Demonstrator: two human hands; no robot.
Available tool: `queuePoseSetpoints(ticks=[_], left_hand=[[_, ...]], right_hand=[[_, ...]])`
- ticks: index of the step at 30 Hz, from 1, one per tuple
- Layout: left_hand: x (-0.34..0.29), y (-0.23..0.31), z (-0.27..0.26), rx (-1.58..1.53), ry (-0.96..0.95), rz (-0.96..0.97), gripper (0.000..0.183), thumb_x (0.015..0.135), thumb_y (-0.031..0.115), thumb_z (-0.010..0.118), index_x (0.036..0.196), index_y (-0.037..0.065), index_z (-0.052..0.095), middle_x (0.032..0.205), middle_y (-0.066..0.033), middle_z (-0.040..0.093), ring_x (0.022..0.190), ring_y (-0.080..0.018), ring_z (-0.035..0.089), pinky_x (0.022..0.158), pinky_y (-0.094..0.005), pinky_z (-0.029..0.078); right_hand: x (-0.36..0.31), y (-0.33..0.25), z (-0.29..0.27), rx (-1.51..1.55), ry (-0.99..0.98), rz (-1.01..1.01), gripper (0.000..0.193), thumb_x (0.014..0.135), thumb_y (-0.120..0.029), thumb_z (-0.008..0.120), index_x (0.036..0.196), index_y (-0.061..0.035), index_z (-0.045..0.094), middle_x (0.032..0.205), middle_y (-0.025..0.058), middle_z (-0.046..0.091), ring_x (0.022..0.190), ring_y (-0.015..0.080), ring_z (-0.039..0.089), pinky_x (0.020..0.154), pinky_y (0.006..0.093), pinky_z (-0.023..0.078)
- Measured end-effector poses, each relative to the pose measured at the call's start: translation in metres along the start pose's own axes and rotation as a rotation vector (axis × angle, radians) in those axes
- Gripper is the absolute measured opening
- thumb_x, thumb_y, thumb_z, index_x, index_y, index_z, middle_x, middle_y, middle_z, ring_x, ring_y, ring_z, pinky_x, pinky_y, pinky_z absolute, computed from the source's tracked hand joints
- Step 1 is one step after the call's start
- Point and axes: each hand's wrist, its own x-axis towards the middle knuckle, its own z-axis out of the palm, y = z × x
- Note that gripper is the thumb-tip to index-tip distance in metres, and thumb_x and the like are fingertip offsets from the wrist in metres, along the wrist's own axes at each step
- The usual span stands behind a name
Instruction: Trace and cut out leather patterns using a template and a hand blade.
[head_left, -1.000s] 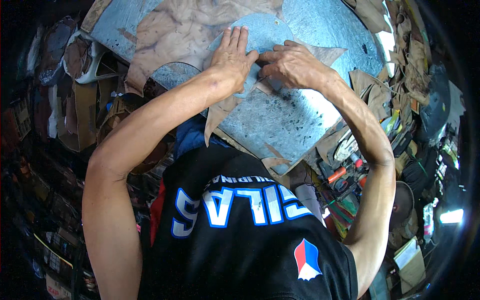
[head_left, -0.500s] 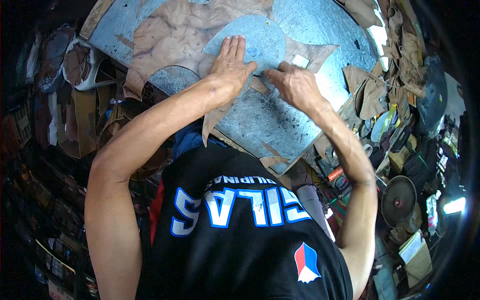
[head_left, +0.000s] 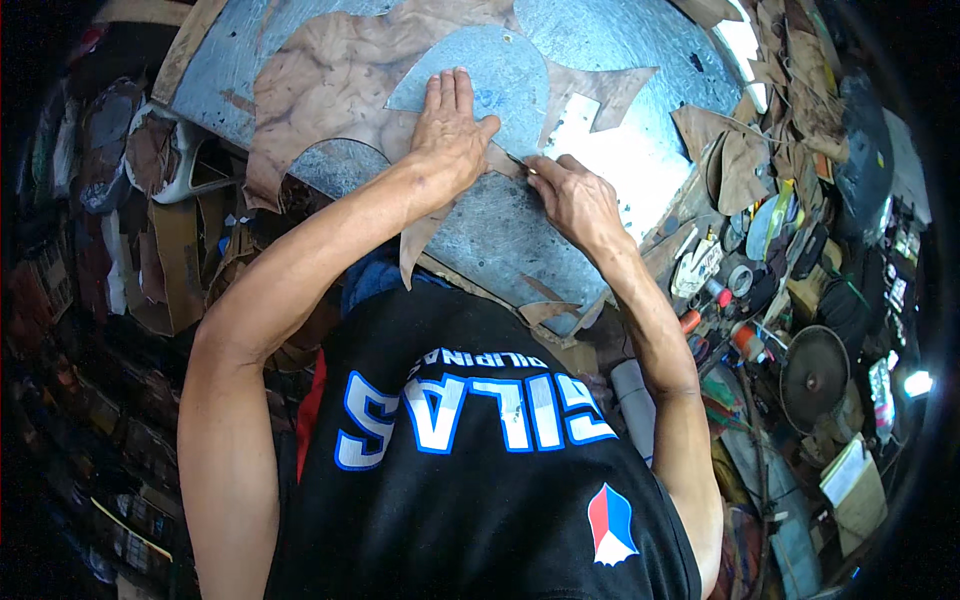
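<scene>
My left hand [head_left: 450, 140] lies flat with fingers stretched on a grey-blue rounded pattern piece [head_left: 505, 75], pressing it onto a brown leather sheet [head_left: 330, 85]. The pattern has a pointed left corner and a curved far edge. Just right of the left thumb, my right hand [head_left: 578, 198] is closed around a slim, dark-bladed knife [head_left: 514, 159]. Its blade points left, at the pattern's near right edge, beside a narrow leather tongue [head_left: 503, 161]. Most of the knife is hidden in the fingers.
The leather rests on a scuffed metal-topped table [head_left: 490, 240] with a wooden edge. Leather offcuts [head_left: 738, 165] lie at its right side. A round fan-like disc [head_left: 813, 378], tape rolls [head_left: 740, 280] and other clutter crowd the right. Cardboard [head_left: 165, 250] stands at left.
My right hand has drawn nearer to me along the pattern's edge, and the blade now shows. The left hand keeps its place on the pattern. The whole view has shifted slightly.
</scene>
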Motion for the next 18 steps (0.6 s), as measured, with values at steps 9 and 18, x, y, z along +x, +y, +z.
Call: queuePoseSetpoints(ticks=[9,18], left_hand=[[0.002,0.001,-0.002,0.034,-0.021,0.014,0.048,0.079,0.039,0.073,0.115,0.009,0.061,0.141,-0.0435,0.026,0.134,-0.0552,0.025,0.113,-0.0578,0.017],[0.011,-0.019,-0.006,0.149,-0.067,0.217,0.034,0.087,0.018,0.056,0.12,0.018,0.065,0.137,-0.0421,0.035,0.129,-0.0537,0.035,0.109,-0.0577,0.02]], right_hand=[[-0.072,0.01,-0.001,0.082,0.109,0.159,0.023,0.089,-0.019,0.063,0.112,-0.0157,0.065,0.086,0.0142,0.058,0.072,0.0324,0.063,0.063,0.0437,0.052],[-0.047,-0.014,0.051,-0.113,0.242,0.118,0.049,0.084,-0.007,0.057,0.13,-0.0247,0.055,0.095,0.0159,0.052,0.079,0.0326,0.06,0.068,0.0447,0.052]])
